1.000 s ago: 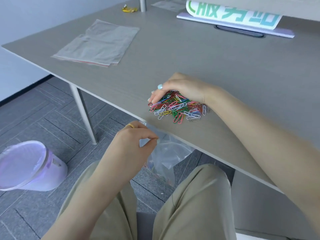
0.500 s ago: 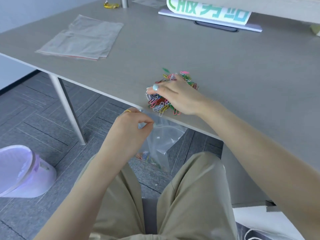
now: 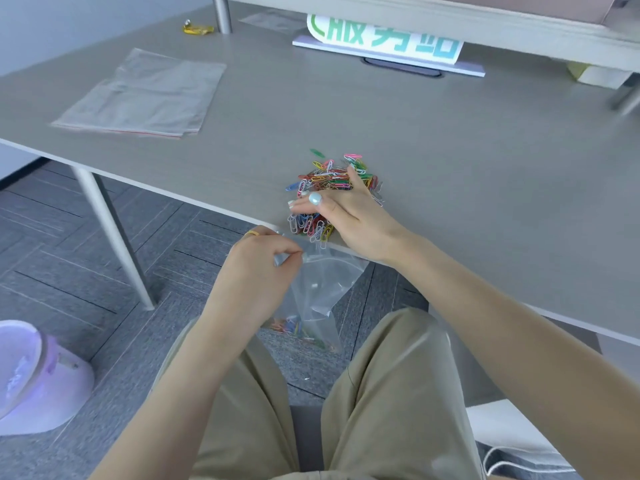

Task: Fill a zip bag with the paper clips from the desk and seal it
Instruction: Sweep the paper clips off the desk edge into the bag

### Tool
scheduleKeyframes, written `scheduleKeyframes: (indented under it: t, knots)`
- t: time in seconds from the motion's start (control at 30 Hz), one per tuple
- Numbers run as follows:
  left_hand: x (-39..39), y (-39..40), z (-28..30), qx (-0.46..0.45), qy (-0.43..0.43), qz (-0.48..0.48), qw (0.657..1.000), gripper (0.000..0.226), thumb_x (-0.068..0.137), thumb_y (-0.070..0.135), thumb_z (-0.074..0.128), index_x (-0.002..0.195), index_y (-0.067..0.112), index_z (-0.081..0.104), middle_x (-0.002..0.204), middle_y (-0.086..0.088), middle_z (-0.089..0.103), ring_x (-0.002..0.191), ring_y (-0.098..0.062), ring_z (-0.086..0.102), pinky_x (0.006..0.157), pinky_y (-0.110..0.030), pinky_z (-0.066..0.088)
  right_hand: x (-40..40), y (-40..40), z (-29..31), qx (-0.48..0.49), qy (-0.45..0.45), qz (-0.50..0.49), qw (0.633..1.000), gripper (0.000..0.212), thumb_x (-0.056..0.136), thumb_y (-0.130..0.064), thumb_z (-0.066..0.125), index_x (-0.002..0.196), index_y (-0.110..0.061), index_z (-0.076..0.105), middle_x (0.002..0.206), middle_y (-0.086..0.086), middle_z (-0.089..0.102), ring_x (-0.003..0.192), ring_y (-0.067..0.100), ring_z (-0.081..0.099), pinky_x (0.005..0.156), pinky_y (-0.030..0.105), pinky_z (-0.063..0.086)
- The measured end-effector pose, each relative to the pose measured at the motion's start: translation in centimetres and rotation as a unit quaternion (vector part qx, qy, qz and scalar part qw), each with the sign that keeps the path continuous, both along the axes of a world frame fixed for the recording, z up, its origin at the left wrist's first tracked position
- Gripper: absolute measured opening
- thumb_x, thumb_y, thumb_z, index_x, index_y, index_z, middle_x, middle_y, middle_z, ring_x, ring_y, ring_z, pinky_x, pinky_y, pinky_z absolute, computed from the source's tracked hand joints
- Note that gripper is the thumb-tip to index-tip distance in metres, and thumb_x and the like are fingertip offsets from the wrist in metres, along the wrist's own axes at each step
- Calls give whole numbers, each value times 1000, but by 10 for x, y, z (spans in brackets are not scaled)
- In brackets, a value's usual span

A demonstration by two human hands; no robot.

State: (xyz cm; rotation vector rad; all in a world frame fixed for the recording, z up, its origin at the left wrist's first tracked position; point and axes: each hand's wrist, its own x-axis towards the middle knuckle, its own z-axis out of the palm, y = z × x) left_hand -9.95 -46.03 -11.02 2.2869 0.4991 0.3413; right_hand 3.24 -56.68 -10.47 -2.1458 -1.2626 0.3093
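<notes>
A pile of coloured paper clips (image 3: 329, 176) lies on the grey desk (image 3: 450, 161) close to its front edge. My right hand (image 3: 349, 216) lies on the pile with flat fingers and drags a bunch of clips to the edge. Some clips hang over the edge. Just below the edge, my left hand (image 3: 258, 268) pinches the rim of a clear zip bag (image 3: 318, 292), whose mouth is open. The bag hangs between my knees, and a few coloured clips lie in its bottom.
A stack of spare clear bags (image 3: 145, 95) lies at the desk's left. A white sign with green letters (image 3: 388, 36) stands at the back, a yellow wrapper (image 3: 197, 28) beside a post. A lilac bin (image 3: 34, 372) sits on the floor at my left.
My right hand has swept part of the pile toward the desk edge, leaving the rest behind it. My left hand has kept the bag under the edge.
</notes>
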Motion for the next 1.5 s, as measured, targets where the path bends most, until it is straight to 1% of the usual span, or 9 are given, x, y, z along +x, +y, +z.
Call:
scheduleKeyframes:
  t: [0.23,0.4,0.57,0.73,0.83,1.0,1.13,1.3,1.5]
  knots:
    - [3,-1,5,6,-4,-3,1000,14,83,15,57,83,17,71,95,1,57,84,-14,50,64,4,31,-10,-12,-4,-2,0,14,1000,53,94,-37,17,112,-20,65,125,-10,62,126,-5,40,115,35,-17]
    - [3,-5,8,0,-3,-3,1000,14,84,15,57,86,17,71,97,1,56,86,-13,50,60,-17,27,-14,-21,-7,-10,23,14,1000,53,93,-39,16,117,-25,61,130,-10,58,128,-8,36,117,37,-12]
    - [2,-9,8,0,-7,-11,1000,15,84,13,57,88,14,71,95,3,53,86,-12,48,60,-13,27,-17,-29,-5,33,78,-34,996,56,93,-42,14,117,-25,61,128,-11,59,124,-11,38,118,34,-6]
    - [1,-11,7,0,-13,-15,1000,15,84,15,57,87,16,71,93,5,52,84,-10,46,64,6,29,-22,-38,-3,32,96,-32,994,54,94,-39,15,116,-25,62,125,-13,59,122,-10,41,119,34,-2]
    - [0,-13,8,1,-17,-17,1000,15,83,14,57,88,15,72,90,5,53,86,-10,47,64,8,28,-24,-42,-4,78,96,-65,990,51,95,-35,18,116,-22,62,127,-11,58,124,-5,42,119,37,4]
    - [-1,-12,8,2,-24,-26,999,13,83,12,58,83,14,71,88,3,54,85,-11,47,66,6,29,-30,-59,-7,82,50,-159,983,49,98,-34,18,122,-21,58,128,-12,55,112,-27,34,115,22,3]
    - [0,-15,7,-2,-27,-34,999,13,83,13,58,84,13,71,91,2,55,87,-10,47,65,7,28,-35,-61,-15,48,24,-134,990,52,94,-42,16,124,-27,55,134,-12,54,130,4,39,113,24,21]
    - [1,-17,7,1,-33,-38,999,13,83,14,58,87,14,71,90,4,54,87,-11,48,65,8,28,-40,-62,-11,94,30,-181,979,49,94,-38,20,124,-23,56,134,-7,55,129,7,42,112,26,25]
    - [-1,-18,4,13,-32,-42,999,14,83,14,57,84,14,70,83,6,53,86,-10,48,64,7,27,-42,-65,-19,38,-54,-189,980,47,89,-26,27,127,-19,53,138,-5,51,129,3,36,115,32,20]
